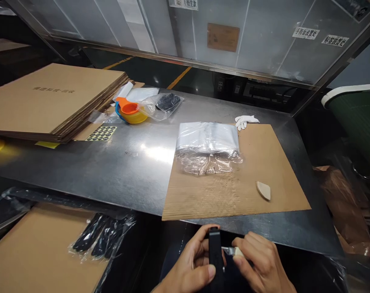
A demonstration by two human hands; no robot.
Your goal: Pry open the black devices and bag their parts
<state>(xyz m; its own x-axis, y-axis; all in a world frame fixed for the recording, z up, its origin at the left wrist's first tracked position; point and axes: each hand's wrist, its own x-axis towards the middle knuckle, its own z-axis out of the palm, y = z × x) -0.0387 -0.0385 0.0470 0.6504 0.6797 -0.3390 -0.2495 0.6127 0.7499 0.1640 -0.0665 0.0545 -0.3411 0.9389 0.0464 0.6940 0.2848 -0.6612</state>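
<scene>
Below the front edge of the metal table point(111, 171), my left hand point(192, 260) is wrapped round a narrow black object point(215, 254) held upright. My right hand point(261, 262) is pinched on a small silvery piece point(229, 251) sticking out from its side. On the table ahead, a stack of clear plastic bags point(207, 146) lies on a flat cardboard sheet point(264, 179). A small beige wedge point(263, 190) rests on the sheet's right part.
A pile of flat cartons point(50, 97) sits far left, with a dotted sticker sheet point(101, 133), yellow and orange bowls point(130, 112) and a bagged black item point(166, 102) beside it. A white glove point(246, 121) lies behind the bags. Bagged black pieces point(101, 236) lie lower left. A green bin point(355, 118) stands right.
</scene>
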